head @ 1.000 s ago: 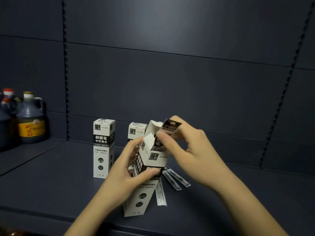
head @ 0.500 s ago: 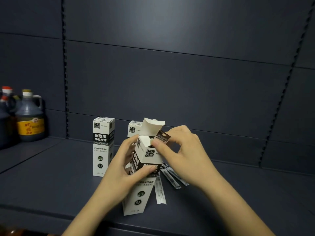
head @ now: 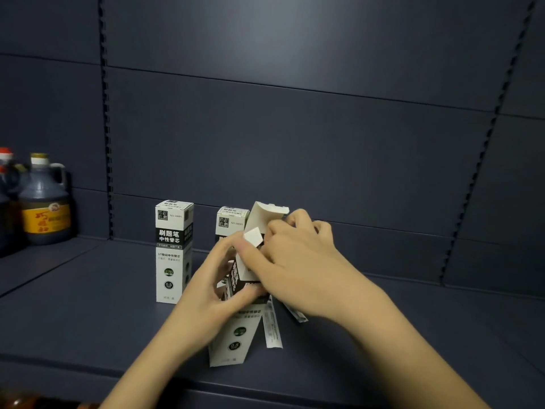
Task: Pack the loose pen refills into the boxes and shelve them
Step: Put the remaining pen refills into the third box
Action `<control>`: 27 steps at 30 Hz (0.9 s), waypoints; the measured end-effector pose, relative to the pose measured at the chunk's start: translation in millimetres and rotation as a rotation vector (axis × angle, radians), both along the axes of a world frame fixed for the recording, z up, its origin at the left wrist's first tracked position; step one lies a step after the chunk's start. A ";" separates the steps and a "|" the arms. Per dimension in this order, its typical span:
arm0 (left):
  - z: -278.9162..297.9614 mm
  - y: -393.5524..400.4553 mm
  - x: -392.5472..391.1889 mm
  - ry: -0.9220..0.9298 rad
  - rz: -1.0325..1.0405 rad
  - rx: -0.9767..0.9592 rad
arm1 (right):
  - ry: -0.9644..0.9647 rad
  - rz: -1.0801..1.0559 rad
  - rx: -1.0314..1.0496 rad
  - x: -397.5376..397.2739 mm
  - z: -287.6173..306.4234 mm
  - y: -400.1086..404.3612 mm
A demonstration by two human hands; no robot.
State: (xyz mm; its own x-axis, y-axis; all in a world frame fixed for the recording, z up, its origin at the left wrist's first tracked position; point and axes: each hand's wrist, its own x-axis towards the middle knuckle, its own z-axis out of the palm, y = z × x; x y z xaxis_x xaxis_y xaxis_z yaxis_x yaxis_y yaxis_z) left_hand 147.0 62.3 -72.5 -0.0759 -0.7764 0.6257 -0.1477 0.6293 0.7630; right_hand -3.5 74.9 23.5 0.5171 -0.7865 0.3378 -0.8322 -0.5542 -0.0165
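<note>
A white and black refill box [head: 236, 335] stands tilted on the dark shelf [head: 88, 314], its top lid open and pointing up. My left hand [head: 212, 287] grips the box around its middle. My right hand [head: 298, 261] lies over the box's open top, thumb pressing a small side flap; whether it holds anything there is hidden. Loose wrapped refills [head: 272, 326] lie on the shelf just right of the box, partly under my right hand. Two closed refill boxes stand upright behind: one on the left [head: 173, 252], one [head: 231, 221] partly hidden by my hands.
Dark sauce bottles [head: 44, 202] with a yellow label stand at the far left of the shelf. The shelf's back panel rises behind the boxes. The shelf's front edge [head: 206, 391] runs below my forearms.
My right hand has come down from the raised lid onto the box's open top, and the small dark end piece it pinched is no longer visible. The left hand keeps its grip.
</note>
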 end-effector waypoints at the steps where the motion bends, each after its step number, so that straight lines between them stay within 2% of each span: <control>1: 0.1 -0.5 1.1 -0.001 0.003 0.006 | 0.019 0.011 -0.028 -1.1 0.6 0.9; 3: 0.8 -0.7 4.3 -0.002 0.021 0.008 | -0.040 0.089 -0.034 -7.2 -1.8 -1.1; 6: 1.2 -0.7 9.9 0.000 0.051 0.010 | -0.462 0.258 0.048 -27.0 -10.4 -8.6; 8: 1.3 -0.6 13.5 -0.001 0.072 0.018 | -0.672 0.330 -0.012 -41.2 -18.6 -19.8; 10: 1.4 -0.5 15.6 -0.003 0.088 0.028 | -0.743 0.321 -0.120 -51.3 -31.9 -37.6; 11: 1.1 -0.5 16.2 -0.001 0.092 0.031 | -0.723 0.278 -0.165 -54.3 -40.2 -49.1; 13: 1.1 0.6 15.9 0.006 0.093 0.045 | -0.547 0.141 -0.168 -56.7 -58.4 -74.9; 15: 0.9 1.1 15.1 0.006 0.091 0.054 | -0.325 -0.015 -0.039 -56.2 -76.9 -98.7; 17: 0.1 0.9 15.3 0.007 0.091 0.061 | -0.228 -0.128 0.097 -55.3 -96.1 -117.7; 22: -1.2 0.2 16.9 0.021 0.094 0.072 | -0.270 -0.242 0.231 -46.5 -125.5 -139.5; 27: -3.2 -0.6 18.8 0.024 0.102 0.069 | -0.284 -0.343 0.210 -47.7 -130.1 -148.1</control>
State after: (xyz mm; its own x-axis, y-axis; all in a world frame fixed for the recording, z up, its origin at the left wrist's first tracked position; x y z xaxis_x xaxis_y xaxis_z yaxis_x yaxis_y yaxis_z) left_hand 165.8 61.6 -75.8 0.0196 -0.8204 0.5715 -0.1895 0.5582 0.8078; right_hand -51.2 -73.2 -106.6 0.1270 -0.9615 0.2439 -0.9128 -0.2095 -0.3507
